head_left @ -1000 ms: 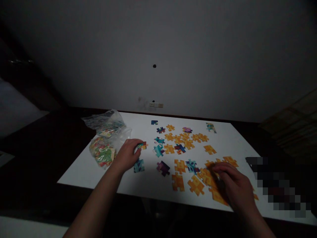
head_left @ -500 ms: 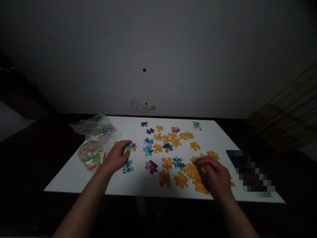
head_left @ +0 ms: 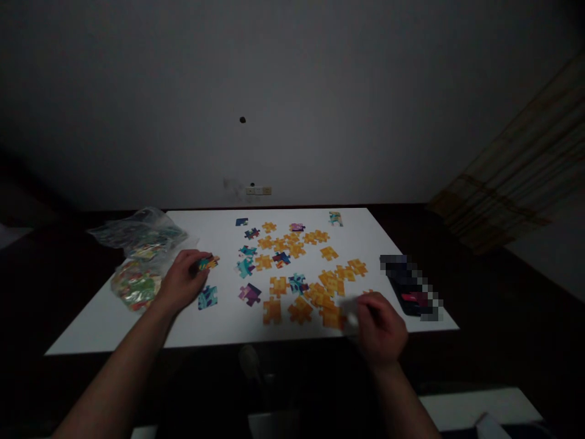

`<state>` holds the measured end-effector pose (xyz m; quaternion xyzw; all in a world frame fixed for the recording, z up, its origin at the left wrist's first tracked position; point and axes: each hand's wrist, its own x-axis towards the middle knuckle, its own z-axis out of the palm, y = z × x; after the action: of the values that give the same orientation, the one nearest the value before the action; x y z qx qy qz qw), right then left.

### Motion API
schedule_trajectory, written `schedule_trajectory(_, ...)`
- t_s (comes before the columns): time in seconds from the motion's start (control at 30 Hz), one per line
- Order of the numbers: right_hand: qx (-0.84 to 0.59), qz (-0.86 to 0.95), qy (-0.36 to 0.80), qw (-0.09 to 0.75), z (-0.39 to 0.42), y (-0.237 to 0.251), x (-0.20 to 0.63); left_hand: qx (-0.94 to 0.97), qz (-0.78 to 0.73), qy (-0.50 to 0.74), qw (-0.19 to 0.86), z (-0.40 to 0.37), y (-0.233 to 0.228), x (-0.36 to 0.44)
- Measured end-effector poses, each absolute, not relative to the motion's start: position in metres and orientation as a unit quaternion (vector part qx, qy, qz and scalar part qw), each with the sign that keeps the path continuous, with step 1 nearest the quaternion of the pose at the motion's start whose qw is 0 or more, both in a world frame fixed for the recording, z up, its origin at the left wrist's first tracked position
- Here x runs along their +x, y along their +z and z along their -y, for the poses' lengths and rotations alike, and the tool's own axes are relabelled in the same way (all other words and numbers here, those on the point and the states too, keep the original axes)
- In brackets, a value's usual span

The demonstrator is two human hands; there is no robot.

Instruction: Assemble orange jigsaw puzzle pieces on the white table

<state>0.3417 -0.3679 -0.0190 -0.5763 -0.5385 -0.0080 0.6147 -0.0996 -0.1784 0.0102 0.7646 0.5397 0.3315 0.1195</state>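
Multicoloured, the puzzle piece (head_left: pixel 208 263) sits pinched in our left hand (head_left: pixel 183 281) grip above the white tabletop (head_left: pixel 137 317). Our right hand (head_left: pixel 379 329) curls near orange pieces (head_left: pixel 320 299); whether it grasps anything, we cannot tell.

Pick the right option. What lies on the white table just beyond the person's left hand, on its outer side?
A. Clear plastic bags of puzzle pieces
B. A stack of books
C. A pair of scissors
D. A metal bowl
A: crumpled clear plastic bags with colourful pieces inside lie on the white table next to the left hand.
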Motion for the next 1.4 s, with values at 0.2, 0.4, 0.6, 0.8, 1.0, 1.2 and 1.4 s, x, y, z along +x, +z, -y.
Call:
schedule_trajectory(0.2,-0.637,0.693,-0.025,0.336,0.367,-0.008,0.33,0.74,-0.582,0.303,0.147,0.174,0.012,-0.1)
schedule_trajectory(0.4,-0.641,0.679,-0.006,0.358,0.362,-0.017,0.323,0.71,-0.631,0.282,0.136,0.172,0.006,-0.104)
schedule_trajectory(0.6,-0.626,0.684,-0.016,0.375,0.368,-0.012,0.325,0.691,-0.644,0.296,0.145,0.173,0.004,-0.101)
schedule_trajectory(0.8,-0.638,0.703,0.002,0.313,0.368,-0.006,0.318,0.671,-0.67,0.289,0.134,0.179,0.01,-0.096)
schedule_trajectory(1.0,-0.629,0.711,-0.009,0.314,0.368,-0.007,0.319,0.661,-0.664,0.306,0.17,0.181,0.01,-0.096)
schedule_trajectory(1.2,-0.632,0.709,-0.041,0.311,0.371,-0.01,0.32,0.662,-0.66,0.307,0.183,0.184,0.011,-0.096)
schedule_trajectory(1.4,-0.625,0.704,-0.04,0.336,0.375,-0.014,0.325,0.659,-0.676,0.29,0.158,0.185,0.012,-0.092)
